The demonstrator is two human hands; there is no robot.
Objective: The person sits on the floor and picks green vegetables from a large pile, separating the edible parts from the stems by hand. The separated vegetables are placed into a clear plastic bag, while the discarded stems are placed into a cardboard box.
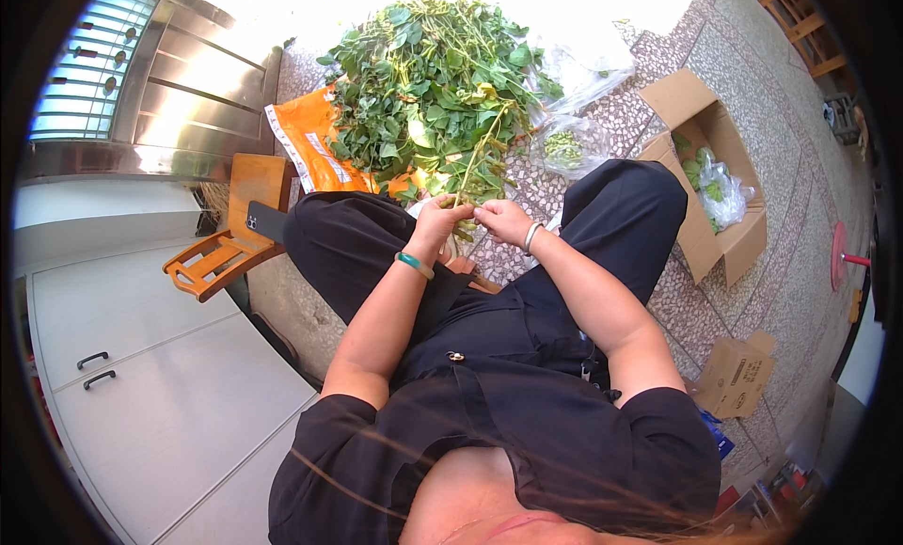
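My left hand point(441, 224) is closed around a green bean plant stalk point(474, 160) that bears pods and points up towards the leafy heap. Beside it, my right hand point(502, 220) pinches at the pods near the stalk's lower end, fingertips close to those of the left; what exactly lies between them is too small to tell. Beyond my knees rises a big pile of bean plants point(430, 93), partly over an orange bag point(303, 132). A clear plastic bag point(600, 146) with green pods or beans point(562, 148) rests on the floor right of the pile.
An open cardboard box point(744, 252) at the right holds leaves and clear plastic. A smaller carton point(737, 376) lies nearer. On the left are a wooden folding stool point(257, 185) with a black phone point(267, 220), and a white cabinet point(176, 376). More clear plastic point(585, 72) lies beyond.
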